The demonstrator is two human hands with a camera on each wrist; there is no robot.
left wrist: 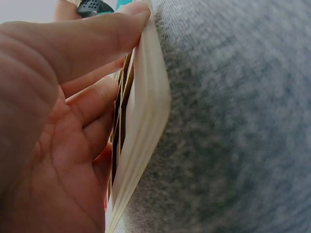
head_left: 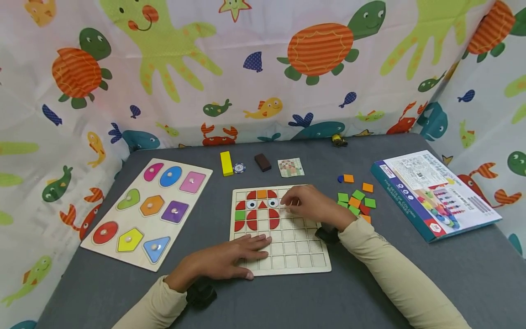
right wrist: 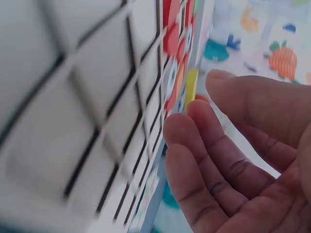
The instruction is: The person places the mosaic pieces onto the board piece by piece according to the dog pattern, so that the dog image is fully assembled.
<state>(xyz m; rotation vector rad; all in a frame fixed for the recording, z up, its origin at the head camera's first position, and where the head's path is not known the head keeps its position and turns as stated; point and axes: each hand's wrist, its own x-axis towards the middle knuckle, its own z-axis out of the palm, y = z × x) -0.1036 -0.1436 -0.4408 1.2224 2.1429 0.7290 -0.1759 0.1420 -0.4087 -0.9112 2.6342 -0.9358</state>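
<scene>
A pale wooden grid board [head_left: 322, 262] lies on the grey table, with red, orange, green and eye-printed tiles [head_left: 274, 219] set in its upper left cells. My left hand [head_left: 230, 257] rests palm down over the board's lower left corner, fingers spread and thumb at the near edge. In the left wrist view, the thumb [left wrist: 112, 39] lies against the board's rim [left wrist: 150, 97]. My right hand [head_left: 314, 205] is over the upper right cells, fingertips beside the right eye tile [head_left: 273, 203]. In the right wrist view its thumb and fingers [right wrist: 182, 170] are bent, with a gap between them.
Loose coloured tiles [head_left: 358, 195] lie right of the board, near a boxed set [head_left: 441, 192]. A knobbed shape puzzle [head_left: 135, 211] is on the left. Behind are a yellow block [head_left: 226, 163], a poker chip [head_left: 239, 168], a dark brown block [head_left: 262, 162] and a small picture card [head_left: 291, 167].
</scene>
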